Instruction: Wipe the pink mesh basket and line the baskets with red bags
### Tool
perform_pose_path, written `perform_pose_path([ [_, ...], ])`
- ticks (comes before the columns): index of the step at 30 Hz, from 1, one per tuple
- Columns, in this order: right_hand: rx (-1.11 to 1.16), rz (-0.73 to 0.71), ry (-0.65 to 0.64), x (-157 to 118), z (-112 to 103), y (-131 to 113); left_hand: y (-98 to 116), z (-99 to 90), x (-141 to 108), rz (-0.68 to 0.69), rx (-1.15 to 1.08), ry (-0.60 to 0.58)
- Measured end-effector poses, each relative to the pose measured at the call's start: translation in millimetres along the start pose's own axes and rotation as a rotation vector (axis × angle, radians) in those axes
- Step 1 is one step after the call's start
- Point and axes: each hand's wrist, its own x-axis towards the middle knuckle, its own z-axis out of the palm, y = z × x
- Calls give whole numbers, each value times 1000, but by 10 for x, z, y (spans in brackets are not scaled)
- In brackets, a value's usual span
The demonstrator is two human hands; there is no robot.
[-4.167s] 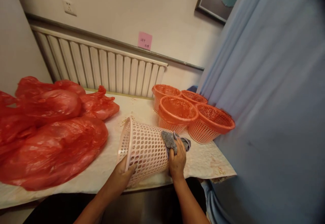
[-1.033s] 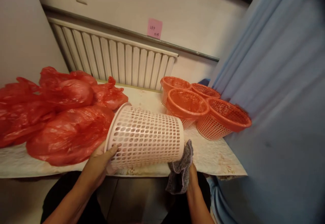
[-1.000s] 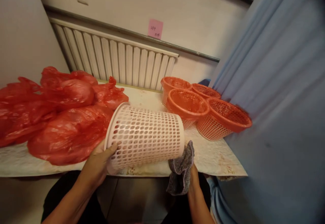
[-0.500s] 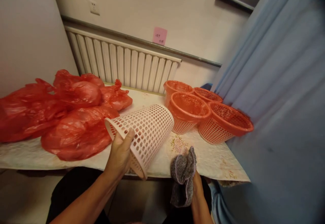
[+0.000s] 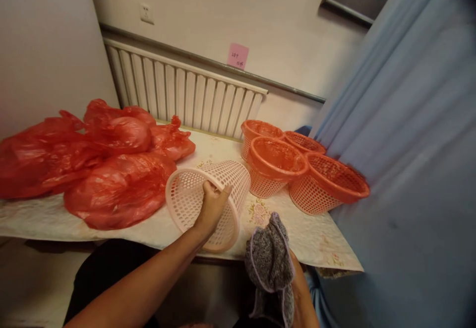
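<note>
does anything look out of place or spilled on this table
Nothing looks spilled or broken. Only the pale basket stands out: it is tipped, its open end toward the camera, while the four red-topped baskets are upright. But the left hand grips its rim, so the tilt seems deliberate.

The basket (image 5: 233,179) was pale pink, its wall pierced with rows of holes. I had it tipped on its side over the worktop (image 5: 308,238), mouth towards me, rim in my left hand (image 5: 212,208). The cloth (image 5: 270,256), speckled grey with a lilac edge, hung crumpled from my right hand (image 5: 296,272), apart from the basket.
</note>
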Motion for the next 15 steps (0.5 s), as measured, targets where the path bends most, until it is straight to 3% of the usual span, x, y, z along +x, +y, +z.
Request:
perform_pose_path([
  [3, -19, 34, -66, -32, -1, -65, -6, -214, -82, 12, 123, -79],
  [7, 9, 86, -166, -143, 99, -113, -124, -780, -110, 190, 524, 33],
  [12, 107, 199, -301, -337, 269, -129, -204, -1496, 233, 438, 941, 191],
  [15, 100, 238, -350, -434, 367, -202, -166, -1743, 516, 431, 1050, 174],
])
